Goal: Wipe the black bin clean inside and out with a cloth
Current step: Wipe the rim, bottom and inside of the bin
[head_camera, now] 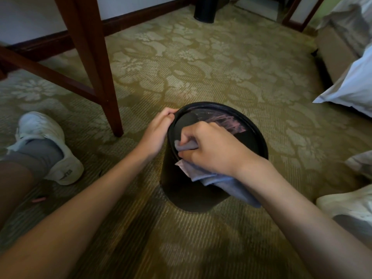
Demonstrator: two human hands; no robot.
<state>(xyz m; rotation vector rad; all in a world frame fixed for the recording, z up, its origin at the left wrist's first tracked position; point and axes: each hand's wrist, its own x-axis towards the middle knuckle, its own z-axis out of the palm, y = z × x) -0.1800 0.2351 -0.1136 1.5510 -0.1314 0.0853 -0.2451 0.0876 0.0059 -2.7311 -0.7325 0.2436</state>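
Note:
The black bin [249, 141] stands upside down on the carpet in the middle of the head view, its flat base facing up with pinkish streaks on it. My left hand [157, 131] grips the rim of the base on the left side. My right hand [213, 148] is closed on a blue-grey cloth [231, 184], pressing it onto the near part of the base. The rest of the cloth hangs down the bin's near wall. The bin's inside is hidden.
A dark wooden table leg [96, 77] stands left of the bin. My white shoe [46, 146] lies at the left, another [346, 204] at the right. White bedding [350, 85] hangs at the right edge. A second black bin [205, 11] stands by the far wall.

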